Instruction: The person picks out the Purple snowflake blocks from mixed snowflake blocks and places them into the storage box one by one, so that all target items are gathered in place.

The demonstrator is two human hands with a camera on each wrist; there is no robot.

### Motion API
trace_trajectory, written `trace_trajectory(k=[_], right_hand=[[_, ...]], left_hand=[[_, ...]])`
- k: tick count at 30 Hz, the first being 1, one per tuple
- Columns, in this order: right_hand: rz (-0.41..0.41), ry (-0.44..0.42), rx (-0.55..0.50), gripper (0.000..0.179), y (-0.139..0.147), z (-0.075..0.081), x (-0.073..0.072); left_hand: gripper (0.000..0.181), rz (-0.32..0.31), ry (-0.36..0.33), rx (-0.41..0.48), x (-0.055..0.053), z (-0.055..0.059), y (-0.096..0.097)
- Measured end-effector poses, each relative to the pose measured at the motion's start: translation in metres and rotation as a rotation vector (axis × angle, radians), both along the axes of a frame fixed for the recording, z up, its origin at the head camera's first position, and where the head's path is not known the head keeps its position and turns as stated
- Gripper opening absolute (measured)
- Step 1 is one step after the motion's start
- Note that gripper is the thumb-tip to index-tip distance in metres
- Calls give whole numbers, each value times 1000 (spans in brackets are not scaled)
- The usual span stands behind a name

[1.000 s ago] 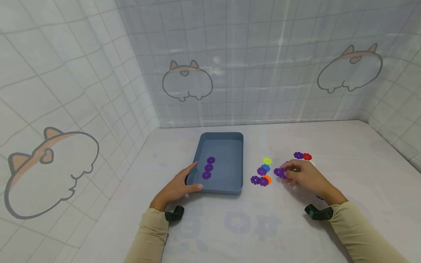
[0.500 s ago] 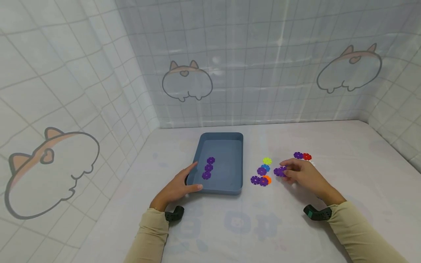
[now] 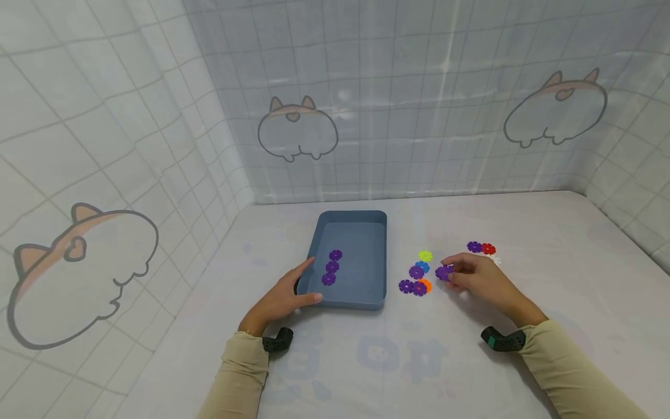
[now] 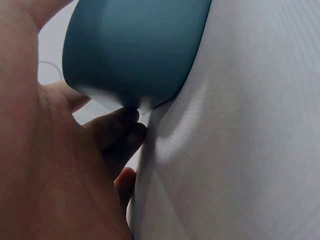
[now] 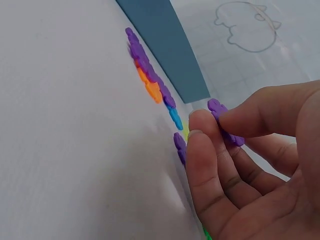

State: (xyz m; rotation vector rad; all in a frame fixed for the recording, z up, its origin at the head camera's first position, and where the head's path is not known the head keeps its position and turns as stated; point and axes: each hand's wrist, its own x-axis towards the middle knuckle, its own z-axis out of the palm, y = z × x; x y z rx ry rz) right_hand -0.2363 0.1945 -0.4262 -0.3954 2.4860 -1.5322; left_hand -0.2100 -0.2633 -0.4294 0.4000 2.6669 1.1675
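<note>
- I see the right hand (image 3: 484, 282) above the white table (image 3: 356, 372), fingers pinching a purple, flower-shaped plastic piece (image 5: 215, 106) against the thumb.
- The left hand (image 3: 280, 297) touches the near left corner of a blue-grey rectangular tray (image 3: 361, 256), thumb and fingers wide apart.
- Three purple flower pieces (image 3: 332, 267) lie inside my tray.
- Between tray and right hand sits a multicoloured flower-piece cluster (image 3: 416, 272).

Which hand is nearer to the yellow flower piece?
Right. The right hand is to the right of the yellow flower piece, pinching a purple piece; the left hand is beyond the tray, at its near-left corner.
</note>
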Motion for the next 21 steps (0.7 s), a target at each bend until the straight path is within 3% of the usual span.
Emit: trace_trajectory(k=[10,21], right_hand=[[2,-45,-34,45,-1,5,-3],[25,-57,-18,43,-33,-2,-11]], left_hand=[[94,6,0,14,-1,1,-2],[93,-7,5,21,-2,-5,-4]])
